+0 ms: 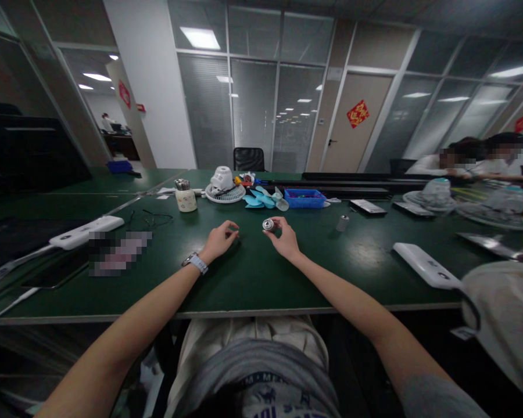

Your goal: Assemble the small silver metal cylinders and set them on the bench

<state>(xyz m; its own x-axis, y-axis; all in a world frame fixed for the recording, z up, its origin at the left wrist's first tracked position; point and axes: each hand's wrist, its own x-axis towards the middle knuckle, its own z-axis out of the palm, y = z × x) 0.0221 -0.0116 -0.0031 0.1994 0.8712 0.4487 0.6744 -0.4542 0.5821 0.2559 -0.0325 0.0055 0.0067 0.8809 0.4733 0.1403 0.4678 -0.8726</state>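
Observation:
My right hand (284, 239) grips a small silver metal cylinder (268, 224) between thumb and fingers, just above the green table, with its round end facing me. My left hand (219, 239), with a watch on the wrist, hovers to the left of it. Its fingers are bent, a gap shows between thumb and forefinger, and nothing is visible in them. A similar silver cylinder (342, 223) stands upright on the table to the right of my right hand. Beyond my hands are light-blue fan blades (264, 198) and a white fan part with a round grille (224, 187).
A cream bottle (186, 197) stands at the back left, and a blue basket (305, 198) behind my right hand. White power strips lie left (87, 232) and right (425, 266). Wires and a phone-like slab are at the left. Other people sit at the right.

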